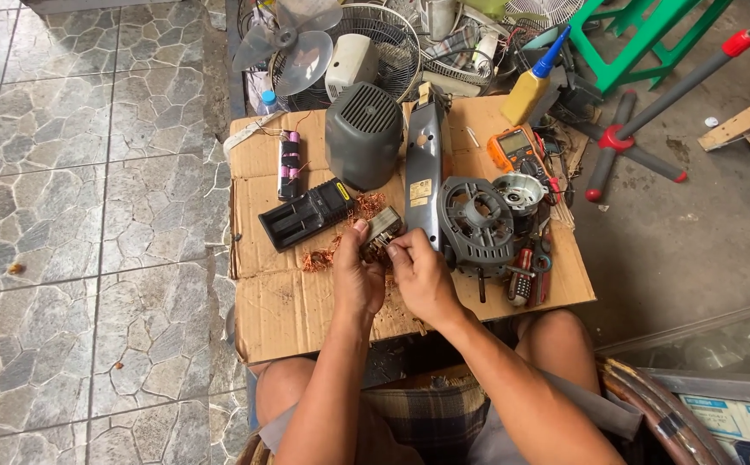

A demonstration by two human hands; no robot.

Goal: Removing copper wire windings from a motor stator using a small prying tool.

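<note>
- Sitting low, bare knees just under the near edge of the cardboard sheet spread over the floor.
- Gripping a small metal motor core from both sides above the cardboard's middle: left hand curled round its left side, thumb up; right hand pinching its right edge with the fingertips.
- Lying around the core on the cardboard, loose curls of copper wire.
- Resting just left of the core, a black battery charger; beyond it, a pink battery pack.
- Standing right of the core, a dark round motor housing with screwdrivers beside it.
- Stretching away from the core, a long grey fan column, a grey vented motor cover to its left.
- Sitting at the cardboard's far right corner, an orange multimeter and a yellow glue bottle.
- Piled past the cardboard's far edge, a fan blade and a wire fan guard.
</note>
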